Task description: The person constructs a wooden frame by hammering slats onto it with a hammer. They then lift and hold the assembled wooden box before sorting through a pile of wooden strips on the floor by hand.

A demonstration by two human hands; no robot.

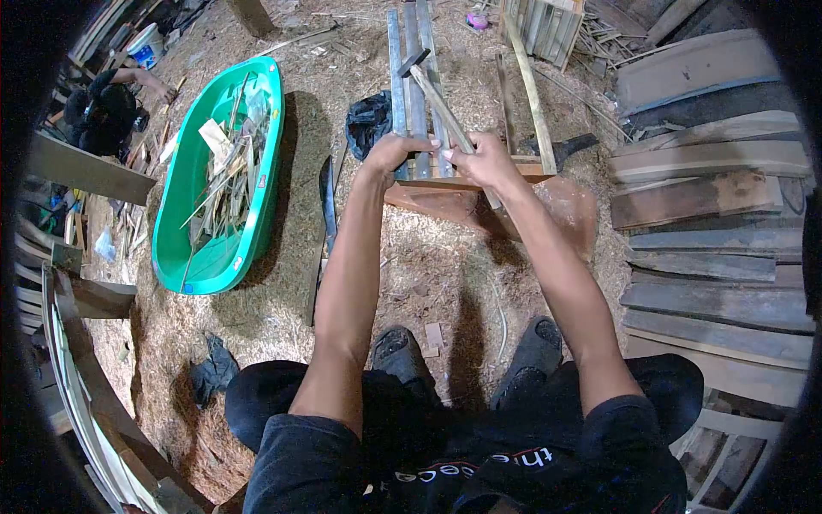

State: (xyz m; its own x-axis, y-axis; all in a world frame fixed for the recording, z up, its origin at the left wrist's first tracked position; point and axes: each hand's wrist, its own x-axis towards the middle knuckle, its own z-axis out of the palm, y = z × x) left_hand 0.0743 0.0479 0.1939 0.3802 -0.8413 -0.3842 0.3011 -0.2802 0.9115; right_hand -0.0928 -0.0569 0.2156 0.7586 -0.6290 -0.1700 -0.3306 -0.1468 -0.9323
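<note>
Shavings cover the ground (295, 325), where a green tub (177, 227) of wood scraps (231, 180) stands left of the wooden slats (413, 98). The left hand (394, 158) rests at their near ends, its grip's contents hidden; the right hand (488, 160) has its grip closed round the hammer (441, 104), which slants above the slats.

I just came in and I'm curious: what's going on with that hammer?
A person's right hand is gripping a wooden-handled hammer with a dark head, its head over long, narrow greyish slats laid side by side. The left hand is at the slats' near end; whether its fingers pinch anything is too small to tell. To the left, a green oval plastic tub holds thin wood scraps.
</note>
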